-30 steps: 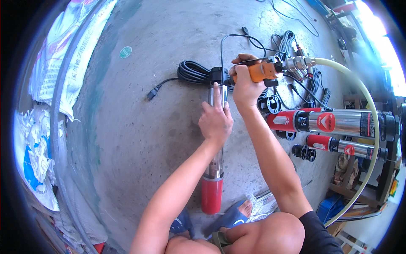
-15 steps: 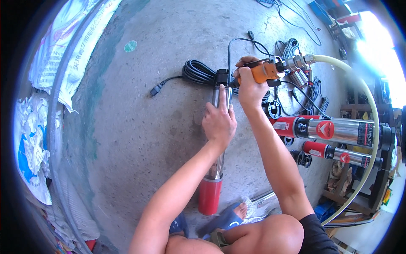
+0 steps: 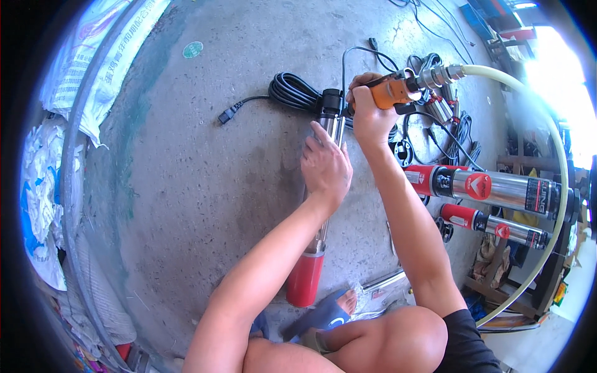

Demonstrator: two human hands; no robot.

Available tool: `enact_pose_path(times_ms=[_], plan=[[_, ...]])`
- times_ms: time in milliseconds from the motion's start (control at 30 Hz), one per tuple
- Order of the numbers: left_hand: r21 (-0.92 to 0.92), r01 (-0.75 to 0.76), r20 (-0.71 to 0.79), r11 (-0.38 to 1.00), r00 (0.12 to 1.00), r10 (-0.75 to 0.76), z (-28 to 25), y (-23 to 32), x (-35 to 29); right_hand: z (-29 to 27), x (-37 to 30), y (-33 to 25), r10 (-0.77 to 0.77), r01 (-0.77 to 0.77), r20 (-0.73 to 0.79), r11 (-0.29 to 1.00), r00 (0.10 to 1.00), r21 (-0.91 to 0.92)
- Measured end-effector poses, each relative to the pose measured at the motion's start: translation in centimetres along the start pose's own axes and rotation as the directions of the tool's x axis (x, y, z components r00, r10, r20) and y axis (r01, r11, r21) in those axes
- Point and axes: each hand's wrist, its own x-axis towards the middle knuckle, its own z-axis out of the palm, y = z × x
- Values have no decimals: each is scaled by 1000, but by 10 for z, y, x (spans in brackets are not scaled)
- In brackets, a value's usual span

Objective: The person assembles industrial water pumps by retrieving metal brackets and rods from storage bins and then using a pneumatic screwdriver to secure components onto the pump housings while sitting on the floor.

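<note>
A slim cylindrical submersible pump [image 3: 305, 278] lies on the floor before me, with a silver body, a red lower end and a black cap. My left hand [image 3: 327, 166] grips its silver body just below the cap, with the index finger partly stretched along it. An orange pistol-shaped air tool [image 3: 390, 92] is in my right hand [image 3: 372, 119], fingers wrapped round its grip. The tool's front points left, beside the pump's top end; its tip is hidden by my hand. A black coiled cable [image 3: 290, 91] with a plug lies left of the cap.
A pale air hose [image 3: 552, 127] curves from the tool down the right side. Larger red-and-silver pumps [image 3: 497, 189] lie at the right on a rack. More cables [image 3: 461, 133] lie behind them. White sacks [image 3: 84, 68] line the left, next to a grey pipe [image 3: 69, 168].
My left hand has slid slightly down the pump and its index finger has come off the cap area. The air tool has shifted a little, staying beside the pump's top end.
</note>
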Motion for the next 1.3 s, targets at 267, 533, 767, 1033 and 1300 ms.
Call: enact_pose_path(times_ms=[267, 533, 767, 1033, 1300], plan=[[16, -5, -32, 1000, 999, 5, -1, 1, -2, 3, -3, 2, -8, 9, -53, 1000, 999, 28], [49, 136, 124, 989, 982, -142, -8, 16, 14, -42, -56, -75, -5, 47, -253, 986, 967, 160], [-342, -858, 228, 383, 319, 920, -45, 79, -65, -185, -255, -171, 103, -178, -246, 935, 964, -307], [-890, -448, 223, -90, -597, 771, 105, 226, -330, -233, -421, -219, 58, -267, -510, 899, 858, -347], [-762, -587, 347, -274, -727, 593, 194, 215, -510, -244, -456, -270, -143, -443, -779, 754, 610, -485]])
